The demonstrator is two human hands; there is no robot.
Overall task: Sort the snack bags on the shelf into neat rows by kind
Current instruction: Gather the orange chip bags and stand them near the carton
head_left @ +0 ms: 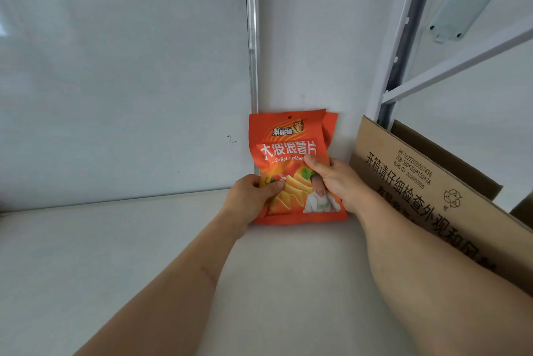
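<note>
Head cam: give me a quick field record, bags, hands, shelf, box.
bags: orange chip bags, at least two stacked upright against the back wall
left hand: grips front bag's lower left edge
right hand: grips its right side, thumb on front
shelf: white
cardboard box: open, right of bags

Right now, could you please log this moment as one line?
both hands hold orange chip bag upright | left hand | right hand | cardboard box beside

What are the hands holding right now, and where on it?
Both hold the orange chip bag, standing upright on the shelf: left hand on its lower left edge, right hand on its right edge, thumbs across the front.
</note>
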